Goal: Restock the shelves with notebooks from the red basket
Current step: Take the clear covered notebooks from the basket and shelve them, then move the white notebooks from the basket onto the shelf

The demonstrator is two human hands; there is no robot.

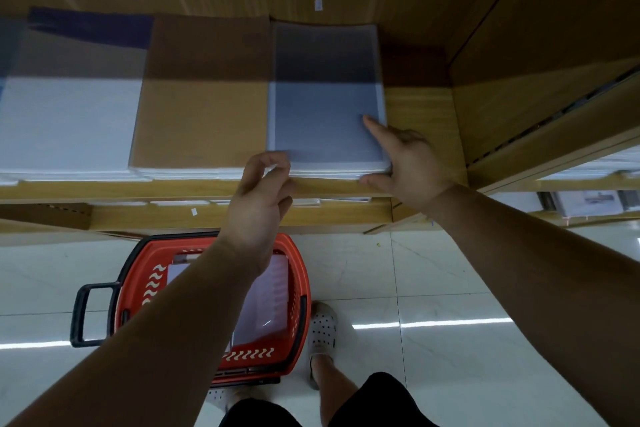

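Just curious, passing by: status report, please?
Left hand pinches grey notebook corner; right hand touches its right edge. Notebook on shelf stack. Red basket on floor. Nothing blocking.

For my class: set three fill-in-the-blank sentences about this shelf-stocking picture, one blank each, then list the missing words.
The basket standing on the floor is ____ in colour. The grey stack lies directly to the ____ of the brown stack. The left hand pinches the grey stack's front ____ corner, while the right hand touches the other front corner.
Missing words: red; right; left.
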